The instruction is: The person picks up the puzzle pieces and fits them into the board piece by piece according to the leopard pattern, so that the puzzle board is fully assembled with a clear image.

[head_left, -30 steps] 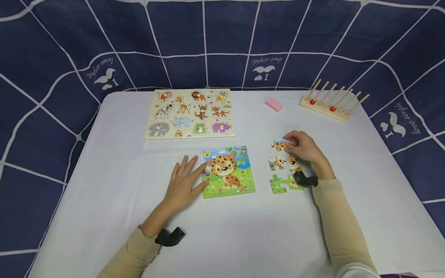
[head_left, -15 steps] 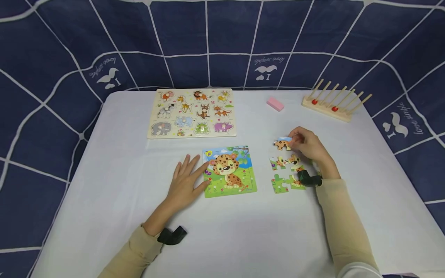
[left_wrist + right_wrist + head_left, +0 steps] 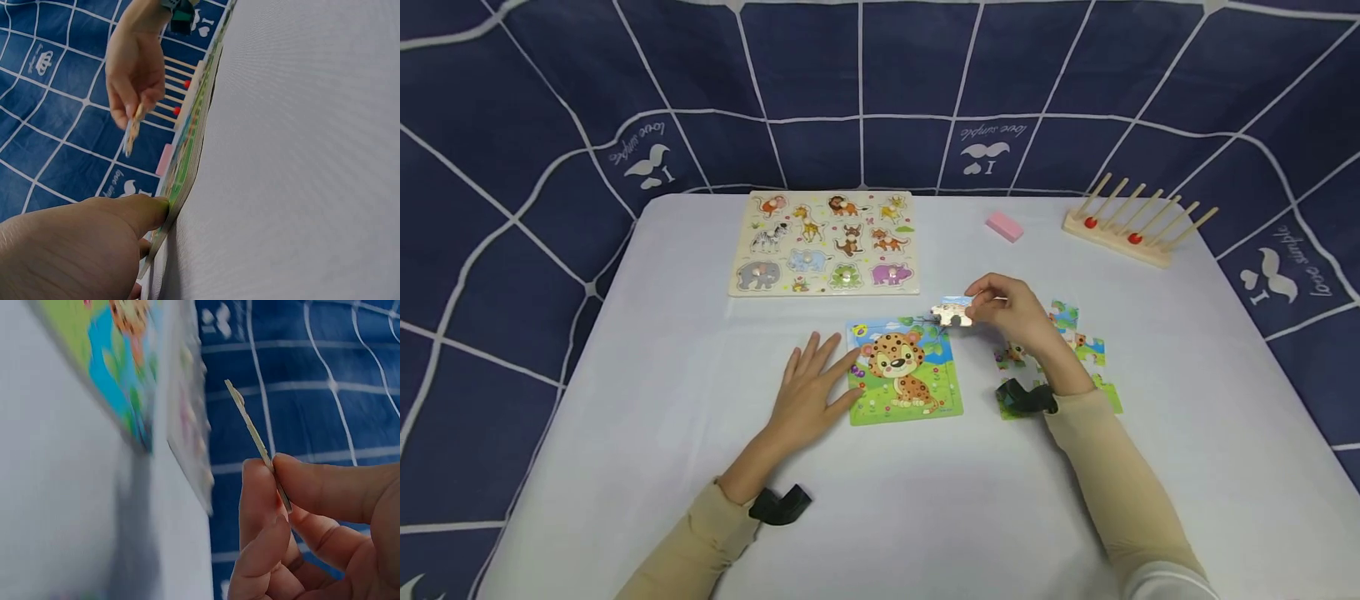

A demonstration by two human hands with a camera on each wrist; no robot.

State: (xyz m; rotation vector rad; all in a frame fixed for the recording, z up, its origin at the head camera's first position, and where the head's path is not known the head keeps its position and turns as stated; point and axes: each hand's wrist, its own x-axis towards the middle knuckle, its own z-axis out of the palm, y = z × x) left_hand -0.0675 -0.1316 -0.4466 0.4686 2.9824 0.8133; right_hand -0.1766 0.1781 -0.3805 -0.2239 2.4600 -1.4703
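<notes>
While the left hand [image 3: 805, 402] is spread on the leopard board's [image 3: 904, 375] left edge, the right hand [image 3: 1011, 312] has a puzzle piece [image 3: 948, 311] pinched up by the board's top right corner; loose pieces [image 3: 1065, 315] just sit to its right.

L grip [image 3: 807, 397] palm down, fingers extended & slightly apart; R grip [image 3: 1013, 315] raised, thumb & index pinching, R forearm [image 3: 1108, 475] angled fwd-L.
</notes>
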